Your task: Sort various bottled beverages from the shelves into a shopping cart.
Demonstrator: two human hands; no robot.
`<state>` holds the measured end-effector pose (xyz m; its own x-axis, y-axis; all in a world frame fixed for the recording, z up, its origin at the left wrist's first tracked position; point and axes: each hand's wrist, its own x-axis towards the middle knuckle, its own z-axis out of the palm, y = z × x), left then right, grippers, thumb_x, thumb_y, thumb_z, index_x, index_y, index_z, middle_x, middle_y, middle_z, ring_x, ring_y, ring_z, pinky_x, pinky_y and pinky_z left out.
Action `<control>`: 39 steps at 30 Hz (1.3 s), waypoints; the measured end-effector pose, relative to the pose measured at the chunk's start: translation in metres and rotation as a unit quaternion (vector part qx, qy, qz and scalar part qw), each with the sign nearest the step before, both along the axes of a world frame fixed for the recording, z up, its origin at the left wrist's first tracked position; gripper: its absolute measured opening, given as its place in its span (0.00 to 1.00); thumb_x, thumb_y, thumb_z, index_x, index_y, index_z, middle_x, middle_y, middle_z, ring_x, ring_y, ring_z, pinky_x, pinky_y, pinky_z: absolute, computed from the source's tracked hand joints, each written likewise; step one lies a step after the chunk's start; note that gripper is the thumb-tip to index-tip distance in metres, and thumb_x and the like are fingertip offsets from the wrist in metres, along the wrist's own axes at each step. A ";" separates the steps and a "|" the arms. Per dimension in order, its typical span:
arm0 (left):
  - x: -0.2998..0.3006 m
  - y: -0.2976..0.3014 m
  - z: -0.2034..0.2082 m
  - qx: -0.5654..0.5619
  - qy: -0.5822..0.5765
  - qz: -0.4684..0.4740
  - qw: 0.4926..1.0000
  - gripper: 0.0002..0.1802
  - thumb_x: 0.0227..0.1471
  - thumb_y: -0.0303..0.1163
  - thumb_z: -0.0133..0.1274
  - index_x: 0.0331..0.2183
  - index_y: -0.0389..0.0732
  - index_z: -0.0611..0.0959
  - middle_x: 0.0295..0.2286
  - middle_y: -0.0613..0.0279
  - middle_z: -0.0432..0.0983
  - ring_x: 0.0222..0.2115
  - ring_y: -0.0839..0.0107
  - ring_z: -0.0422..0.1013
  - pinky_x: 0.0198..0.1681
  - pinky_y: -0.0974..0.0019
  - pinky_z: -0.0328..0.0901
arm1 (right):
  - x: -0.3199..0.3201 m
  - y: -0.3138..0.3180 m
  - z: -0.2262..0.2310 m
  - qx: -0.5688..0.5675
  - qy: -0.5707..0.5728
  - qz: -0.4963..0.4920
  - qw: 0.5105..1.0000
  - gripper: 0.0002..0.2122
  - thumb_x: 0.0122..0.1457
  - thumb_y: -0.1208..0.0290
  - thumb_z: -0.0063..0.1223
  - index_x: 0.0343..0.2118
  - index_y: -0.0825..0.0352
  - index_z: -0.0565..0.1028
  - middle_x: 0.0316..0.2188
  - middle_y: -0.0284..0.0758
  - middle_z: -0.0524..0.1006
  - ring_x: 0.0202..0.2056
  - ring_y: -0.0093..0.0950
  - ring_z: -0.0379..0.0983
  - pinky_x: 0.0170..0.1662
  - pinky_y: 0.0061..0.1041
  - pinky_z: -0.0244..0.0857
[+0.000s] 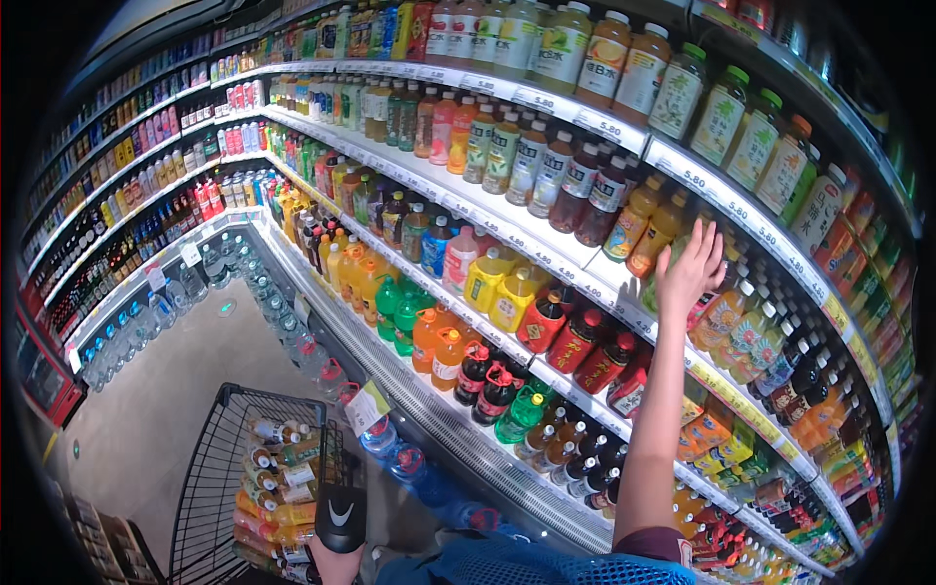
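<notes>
My right arm stretches up to a middle shelf of the drinks cooler, where my right hand point(690, 268) is among bottles with its fingers spread. Just left of it stand orange-yellow drink bottles point(634, 222). A pale green bottle point(651, 292) is partly hidden behind the hand; whether the fingers touch it I cannot tell. To the right are bottles with orange flower-like labels point(721, 317). Low in the view, my left hand point(336, 563) is closed on the black handle point(341, 517) of a shopping cart point(200, 468), its fingers mostly hidden. Several bottles point(283, 487) lie stacked inside the cart.
Shelves point(468, 200) of bottled drinks curve around the front and right. Large jugs point(390, 302) fill a lower tier. Clear water bottles point(195, 283) line the floor at the shelf base, and big blue-tinted water bottles point(405, 458) stand beside the cart. Grey floor point(166, 390) lies left.
</notes>
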<state>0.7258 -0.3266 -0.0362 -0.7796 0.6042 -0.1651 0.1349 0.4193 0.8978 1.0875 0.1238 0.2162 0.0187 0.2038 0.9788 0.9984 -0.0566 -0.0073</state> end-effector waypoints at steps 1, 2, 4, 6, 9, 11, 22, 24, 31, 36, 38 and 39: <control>0.011 0.007 0.008 -0.004 0.023 -0.001 1.000 0.35 0.25 0.27 0.65 0.40 0.34 0.69 0.34 0.55 0.71 0.35 0.65 0.70 0.39 0.63 0.65 | 0.011 0.007 0.009 -0.024 -0.006 -0.038 0.999 0.29 0.45 0.64 0.54 0.52 0.62 0.62 0.52 0.37 0.62 0.57 0.35 0.52 0.57 0.42 0.38; 0.019 0.012 0.012 -0.009 0.048 0.000 0.999 0.34 0.25 0.28 0.65 0.40 0.34 0.69 0.35 0.54 0.71 0.35 0.64 0.70 0.39 0.63 0.65 | 0.020 0.015 0.016 -0.047 -0.010 -0.074 0.996 0.29 0.45 0.62 0.55 0.52 0.62 0.62 0.51 0.36 0.63 0.56 0.35 0.53 0.57 0.42 0.38; 0.025 0.016 0.003 0.021 0.054 -0.018 0.998 0.35 0.25 0.27 0.65 0.40 0.34 0.69 0.34 0.54 0.71 0.35 0.64 0.70 0.39 0.62 0.65 | 0.031 0.025 0.021 -0.119 0.011 -0.099 0.988 0.29 0.44 0.61 0.57 0.51 0.62 0.63 0.47 0.36 0.65 0.54 0.34 0.54 0.57 0.42 0.39; 0.032 0.015 0.000 0.050 0.060 -0.034 0.996 0.35 0.24 0.27 0.65 0.40 0.34 0.69 0.34 0.54 0.71 0.35 0.64 0.70 0.38 0.62 0.65 | 0.035 0.029 0.021 -0.149 0.002 -0.061 0.987 0.29 0.43 0.61 0.58 0.50 0.62 0.63 0.46 0.35 0.66 0.52 0.34 0.55 0.56 0.44 0.38; 0.043 0.014 0.006 0.016 0.062 -0.028 0.998 0.34 0.24 0.27 0.66 0.39 0.34 0.70 0.34 0.55 0.72 0.34 0.64 0.70 0.37 0.62 0.65 | 0.038 0.023 0.003 -0.016 -0.003 0.111 0.994 0.31 0.41 0.65 0.60 0.51 0.63 0.62 0.49 0.37 0.64 0.51 0.36 0.57 0.56 0.40 0.43; 0.046 0.014 0.009 0.021 0.062 -0.028 0.997 0.30 0.23 0.26 0.66 0.35 0.34 0.73 0.30 0.55 0.73 0.31 0.65 0.71 0.35 0.63 0.66 | 0.033 0.014 -0.017 0.091 0.033 0.278 0.956 0.37 0.38 0.69 0.64 0.53 0.63 0.58 0.51 0.39 0.63 0.52 0.39 0.57 0.55 0.36 0.49; 0.049 0.006 0.021 0.084 0.094 -0.047 0.991 0.25 0.23 0.23 0.63 0.33 0.34 0.77 0.27 0.57 0.76 0.27 0.70 0.73 0.33 0.67 0.67 | -0.025 0.000 -0.069 0.115 0.340 0.478 0.802 0.36 0.43 0.66 0.65 0.52 0.67 0.55 0.43 0.42 0.67 0.41 0.35 0.69 0.45 0.33 0.64; 0.045 0.003 0.032 0.069 0.116 -0.034 0.990 0.25 0.24 0.23 0.62 0.33 0.33 0.77 0.27 0.58 0.77 0.27 0.71 0.73 0.33 0.68 0.67 | -0.061 -0.023 -0.056 0.043 0.513 0.688 0.511 0.30 0.50 0.65 0.59 0.52 0.65 0.54 0.38 0.43 0.70 0.34 0.35 0.72 0.36 0.32 0.69; 0.030 0.023 0.075 0.109 0.065 -0.073 0.989 0.21 0.30 0.30 0.61 0.33 0.36 0.78 0.26 0.53 0.77 0.30 0.64 0.75 0.33 0.66 0.67 | -0.171 -0.066 -0.131 -0.366 0.584 0.695 0.205 0.26 0.56 0.44 0.37 0.41 0.67 0.66 0.27 0.45 0.74 0.26 0.35 0.74 0.29 0.33 0.71; 0.005 0.022 0.097 0.024 0.154 -0.194 0.968 0.31 0.26 0.33 0.63 0.39 0.38 0.75 0.33 0.49 0.75 0.35 0.53 0.72 0.38 0.60 0.67 | -0.275 -0.140 -0.171 -0.544 0.479 0.678 0.122 0.25 0.55 0.50 0.46 0.46 0.66 0.63 0.32 0.44 0.73 0.25 0.37 0.74 0.28 0.36 0.71; -0.006 0.026 0.092 0.010 0.156 -0.217 0.964 0.34 0.25 0.32 0.63 0.41 0.38 0.74 0.35 0.48 0.74 0.36 0.53 0.71 0.39 0.59 0.67 | -0.306 -0.159 -0.198 -0.668 0.384 0.636 0.032 0.20 0.55 0.62 0.51 0.47 0.64 0.61 0.36 0.37 0.70 0.32 0.31 0.73 0.29 0.32 0.71; -0.011 0.024 0.087 0.005 0.157 -0.258 0.953 0.36 0.24 0.32 0.63 0.43 0.38 0.72 0.36 0.47 0.73 0.37 0.53 0.71 0.40 0.58 0.66 | -0.323 -0.172 -0.213 -0.678 0.373 0.633 0.016 0.20 0.55 0.62 0.51 0.47 0.64 0.61 0.36 0.37 0.70 0.32 0.31 0.73 0.29 0.32 0.71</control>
<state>0.7148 -0.3025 0.0512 -0.3887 0.9207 0.0349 0.5835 0.2166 0.7827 0.7642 -0.0480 0.0030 -0.9377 0.3266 -0.1184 -0.0434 -0.4481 -0.8929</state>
